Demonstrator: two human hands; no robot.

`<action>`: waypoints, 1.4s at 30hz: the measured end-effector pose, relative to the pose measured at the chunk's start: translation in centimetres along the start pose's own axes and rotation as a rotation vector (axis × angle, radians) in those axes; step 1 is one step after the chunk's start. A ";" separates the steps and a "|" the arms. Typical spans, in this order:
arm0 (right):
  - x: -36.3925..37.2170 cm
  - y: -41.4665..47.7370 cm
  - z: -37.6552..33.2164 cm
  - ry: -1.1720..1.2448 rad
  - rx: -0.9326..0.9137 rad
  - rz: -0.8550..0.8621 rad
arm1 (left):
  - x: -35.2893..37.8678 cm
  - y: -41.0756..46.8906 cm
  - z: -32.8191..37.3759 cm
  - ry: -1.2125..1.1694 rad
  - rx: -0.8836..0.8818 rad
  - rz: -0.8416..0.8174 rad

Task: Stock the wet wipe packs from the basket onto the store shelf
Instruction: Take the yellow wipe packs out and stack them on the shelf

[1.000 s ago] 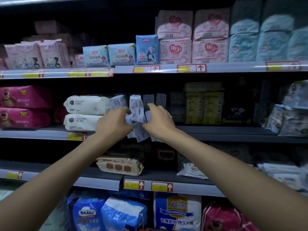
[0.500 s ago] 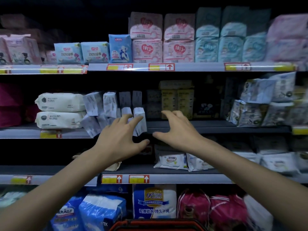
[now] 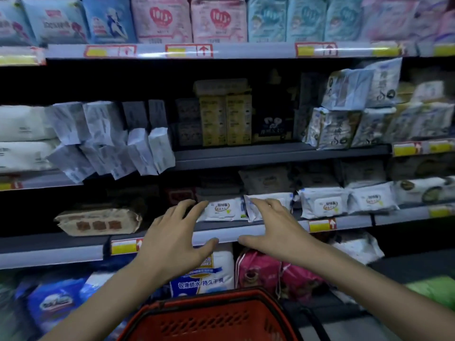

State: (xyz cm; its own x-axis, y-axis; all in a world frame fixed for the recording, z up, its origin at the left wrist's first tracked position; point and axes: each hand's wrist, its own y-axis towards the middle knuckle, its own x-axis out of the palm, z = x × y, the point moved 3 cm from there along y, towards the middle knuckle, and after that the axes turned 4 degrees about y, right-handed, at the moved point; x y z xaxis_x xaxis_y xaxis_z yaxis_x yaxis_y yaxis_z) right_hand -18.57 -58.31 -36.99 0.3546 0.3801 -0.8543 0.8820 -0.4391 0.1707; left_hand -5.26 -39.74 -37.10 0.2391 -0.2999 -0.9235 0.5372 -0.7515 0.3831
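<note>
Shelf (image 3: 246, 231) | left hand (image 3: 172, 239), right hand (image 3: 273, 230) spread, seemingly empty | basket (image 3: 211, 316) below

Single head view, facing forward and slightly down, close to shelves (image 3: 270, 156)

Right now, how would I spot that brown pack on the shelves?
Find the red basket at the bottom, then go up to the shelf that both open hands hover over. At its left lies the brown pack, alone and flat; its neighbours to the right are white.
</note>
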 end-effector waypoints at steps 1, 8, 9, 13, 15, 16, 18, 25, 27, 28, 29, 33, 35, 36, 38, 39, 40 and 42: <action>1.0 -0.2 0.9 0.004 0.009 -0.011 | 1.3 -0.3 0.2 -0.019 -0.002 -0.021; 10.5 -2.4 7.3 -0.052 0.107 -0.192 | 12.0 -3.9 1.0 -0.054 -0.004 -0.212; 12.1 -2.8 8.1 -0.067 0.117 -0.237 | 13.7 -4.7 1.2 -0.049 -0.005 -0.254; 17.7 -4.7 11.1 -0.106 0.128 -0.398 | 19.8 -8.0 1.8 -0.049 -0.024 -0.415; 20.1 -5.7 12.4 -0.106 0.138 -0.501 | 22.6 -9.8 2.2 -0.053 -0.024 -0.500; 21.4 -6.2 13.1 -0.120 0.150 -0.568 | 24.0 -10.7 2.3 -0.054 -0.021 -0.544; 23.5 -7.1 14.5 -0.156 0.155 -0.677 | 26.8 -12.5 2.6 -0.045 -0.005 -0.637; 27.7 -10.1 17.0 -0.392 -0.076 -0.737 | 35.5 -16.4 3.8 -0.023 0.029 -0.903; 28.5 -10.5 17.6 -0.455 -0.122 -0.758 | 38.0 -16.7 4.3 -0.023 0.026 -0.958; 28.7 -10.5 17.9 -0.493 -0.138 -0.771 | 39.2 -16.7 4.5 -0.021 0.033 -0.982; 28.8 -10.6 18.0 -0.531 -0.153 -0.785 | 40.3 -16.6 4.8 -0.014 0.049 -1.003; 29.3 -10.7 18.2 -0.622 -0.200 -0.819 | 44.7 -15.3 5.2 0.120 0.162 -1.045; 29.7 -10.7 18.1 -0.633 -0.209 -0.820 | 46.5 -14.1 5.1 0.218 0.270 -1.029; 29.8 -10.7 18.1 -0.633 -0.212 -0.818 | 47.2 -13.6 5.1 0.260 0.353 -1.013; 29.9 -10.4 18.1 -0.623 -0.216 -0.822 | 48.4 -12.9 5.4 0.309 0.535 -0.968; 29.8 -10.3 18.1 -0.616 -0.215 -0.826 | 49.0 -12.8 5.6 0.319 0.599 -0.942; 29.7 -10.2 18.2 -0.607 -0.215 -0.832 | 49.4 -12.6 5.7 0.326 0.638 -0.913; 29.4 -10.1 18.2 -0.580 -0.221 -0.836 | 49.9 -12.6 5.7 0.345 0.680 -0.854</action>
State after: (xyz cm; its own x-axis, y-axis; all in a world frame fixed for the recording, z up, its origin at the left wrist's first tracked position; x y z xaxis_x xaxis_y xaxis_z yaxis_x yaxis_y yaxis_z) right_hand -22.73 -57.49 -72.77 -0.5476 0.0192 -0.8365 0.8358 -0.0347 -0.5479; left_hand -4.74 -48.61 -88.08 0.2722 0.5597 -0.7827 0.1070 -0.8260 -0.5534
